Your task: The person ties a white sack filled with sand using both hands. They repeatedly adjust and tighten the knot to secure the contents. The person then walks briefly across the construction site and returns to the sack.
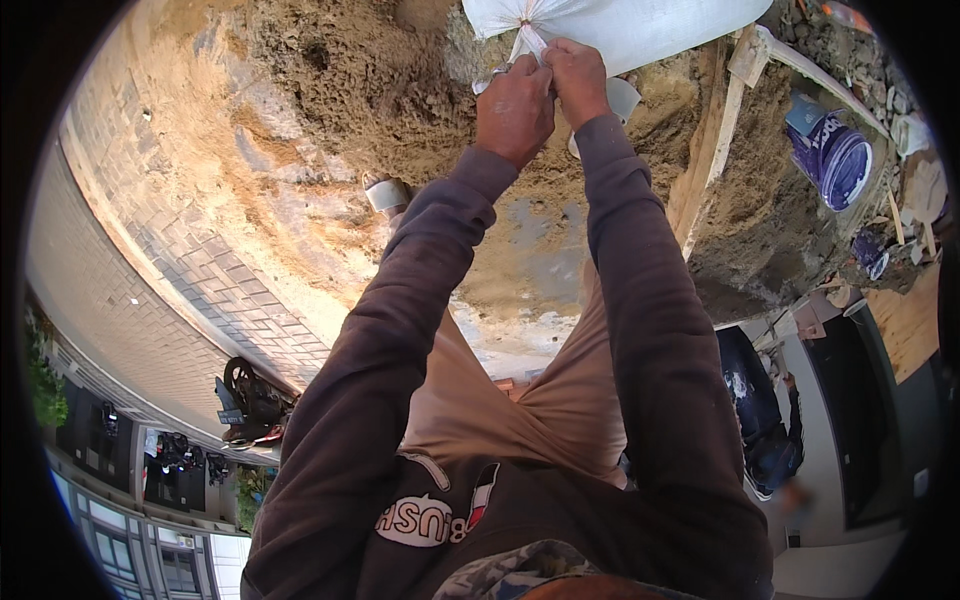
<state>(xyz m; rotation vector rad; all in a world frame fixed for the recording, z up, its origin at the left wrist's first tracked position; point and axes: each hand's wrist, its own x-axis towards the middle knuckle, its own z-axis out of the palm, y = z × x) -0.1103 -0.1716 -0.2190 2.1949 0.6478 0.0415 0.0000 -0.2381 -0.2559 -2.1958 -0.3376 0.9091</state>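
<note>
A full white sack (640,30) lies on the sandy ground at the top of the view, its mouth gathered and tied into a bunched neck. My left hand (515,112) and my right hand (579,82) are side by side at this neck, both closed on the loose gathered end. A strip of the white material sticks out past the left fingers. My fingertips are partly hidden behind the backs of my hands. Both arms, in dark sleeves, reach straight out from my body.
Loose sand (370,90) is heaped left of the sack. A wooden plank (715,150) runs along the right, with a blue bucket (845,165) and rubble beyond it. Brick paving (215,270) and a parked motorcycle (250,400) lie left. Another person (780,450) is at lower right.
</note>
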